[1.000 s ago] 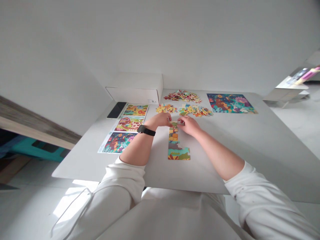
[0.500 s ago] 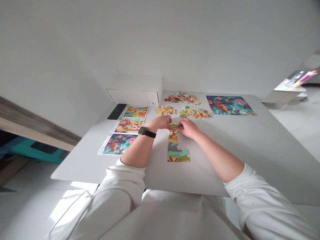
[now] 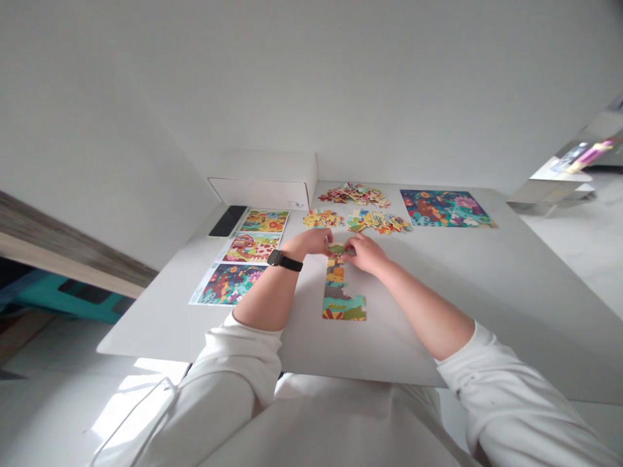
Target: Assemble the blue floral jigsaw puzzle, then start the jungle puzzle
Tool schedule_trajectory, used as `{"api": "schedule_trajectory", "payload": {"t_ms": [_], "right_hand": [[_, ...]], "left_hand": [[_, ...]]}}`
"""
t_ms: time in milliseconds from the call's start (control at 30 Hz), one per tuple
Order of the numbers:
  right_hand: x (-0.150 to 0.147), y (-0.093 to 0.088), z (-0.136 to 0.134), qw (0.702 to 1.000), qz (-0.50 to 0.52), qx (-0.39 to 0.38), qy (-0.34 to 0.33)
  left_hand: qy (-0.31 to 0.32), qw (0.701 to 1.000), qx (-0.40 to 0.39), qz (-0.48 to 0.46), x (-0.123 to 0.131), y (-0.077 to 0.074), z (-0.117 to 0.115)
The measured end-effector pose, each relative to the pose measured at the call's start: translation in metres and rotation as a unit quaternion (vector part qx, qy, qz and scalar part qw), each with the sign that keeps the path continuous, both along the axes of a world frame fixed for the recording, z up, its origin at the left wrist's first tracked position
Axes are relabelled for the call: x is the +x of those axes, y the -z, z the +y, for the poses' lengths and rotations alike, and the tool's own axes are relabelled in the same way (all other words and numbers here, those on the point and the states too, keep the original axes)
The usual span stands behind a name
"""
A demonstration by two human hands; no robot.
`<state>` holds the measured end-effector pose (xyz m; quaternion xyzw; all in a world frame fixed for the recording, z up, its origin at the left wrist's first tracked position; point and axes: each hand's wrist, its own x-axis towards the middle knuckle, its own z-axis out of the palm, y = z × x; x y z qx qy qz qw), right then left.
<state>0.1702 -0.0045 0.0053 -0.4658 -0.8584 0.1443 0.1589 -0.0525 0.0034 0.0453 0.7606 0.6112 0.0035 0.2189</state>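
Observation:
A partly joined jigsaw puzzle (image 3: 335, 298) lies flat on the table in an L shape, with an orange animal, a grey animal and a green crocodile on it. At its far end is a green puzzle piece (image 3: 337, 248). My left hand (image 3: 317, 241) pinches this piece at its left edge; a black watch (image 3: 285, 260) is on that wrist. From the other side, my right hand (image 3: 366, 251) has its fingertips closed on the piece's right edge. Whether the piece is seated against the strip cannot be made out. My fingertips are partly hidden.
Beyond my hands lie loose puzzle piles: a yellow one (image 3: 323, 219), a mixed one (image 3: 382, 222) and a red one (image 3: 354, 193). A finished dark puzzle (image 3: 448, 209) is at the right. On the left are a picture sheet (image 3: 233, 284), a phone (image 3: 227, 221) and a white box (image 3: 260, 191).
The view has shifted slightly. My right hand has come a little nearer the strip's far end, and the green piece shows more plainly between both hands.

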Motion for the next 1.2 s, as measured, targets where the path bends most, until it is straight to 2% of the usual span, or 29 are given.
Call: {"api": "schedule_trajectory", "payload": {"t_ms": [533, 767, 867, 967, 1100, 1200], "right_hand": [[0.002, -0.003, -0.001, 1.000, -0.007, -0.021, -0.013], [0.002, -0.002, -0.001, 1.000, -0.012, -0.018, -0.014], [0.002, -0.002, 0.000, 1.000, -0.013, -0.016, -0.011], [0.003, -0.003, 0.001, 1.000, -0.003, -0.019, -0.009], [0.004, -0.004, 0.001, 1.000, 0.011, -0.016, -0.011], [0.004, -0.005, 0.002, 1.000, 0.026, -0.013, -0.012]], "left_hand": [[0.002, 0.999, -0.009, 0.044, 0.003, -0.007, -0.004], [-0.011, 0.999, -0.010, 0.029, 0.000, -0.010, -0.002], [-0.048, 0.998, 0.042, -0.004, -0.009, -0.012, 0.001], [-0.114, 0.984, 0.131, -0.027, -0.021, -0.010, 0.004], [-0.177, 0.956, 0.235, -0.003, -0.029, 0.006, 0.009], [-0.167, 0.952, 0.256, 0.000, -0.029, 0.023, 0.011]]}}
